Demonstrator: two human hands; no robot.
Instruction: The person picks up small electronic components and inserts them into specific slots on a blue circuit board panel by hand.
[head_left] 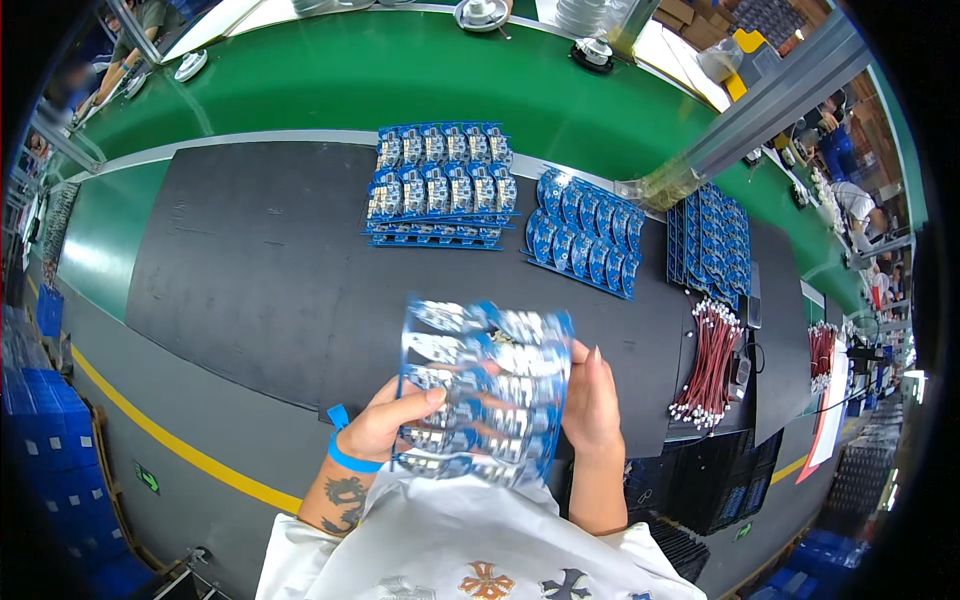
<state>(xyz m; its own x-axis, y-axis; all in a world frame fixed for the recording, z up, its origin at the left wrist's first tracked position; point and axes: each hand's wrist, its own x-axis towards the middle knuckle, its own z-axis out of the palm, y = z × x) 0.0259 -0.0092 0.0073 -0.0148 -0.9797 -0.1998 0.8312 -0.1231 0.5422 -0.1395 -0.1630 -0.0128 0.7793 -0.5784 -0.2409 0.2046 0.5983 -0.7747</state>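
A blue circuit board panel (pixel 485 385), with rows of curved boards and pale parts, is tilted up in front of my chest and smeared by motion. My left hand (pixel 385 415) grips its left edge, thumb over the face and other fingers mostly hidden behind. At the right edge, my right hand (pixel 593 400) holds the panel with fingers pointing upward; part of the grip is hidden. Beyond it, a stack of similar panels (pixel 440 190) lies on the black mat (pixel 250 260). Further right are a second group of panels (pixel 583 232) and a third stack (pixel 710 240).
Bundled red wires (pixel 712 360) with white connectors lie at the mat's right end. A metal post (pixel 765 95) rises behind the panels. Past the mat runs a green conveyor (pixel 330 80) carrying round white parts. Black crates (pixel 700 485) sit below on the right. Other people work farther off.
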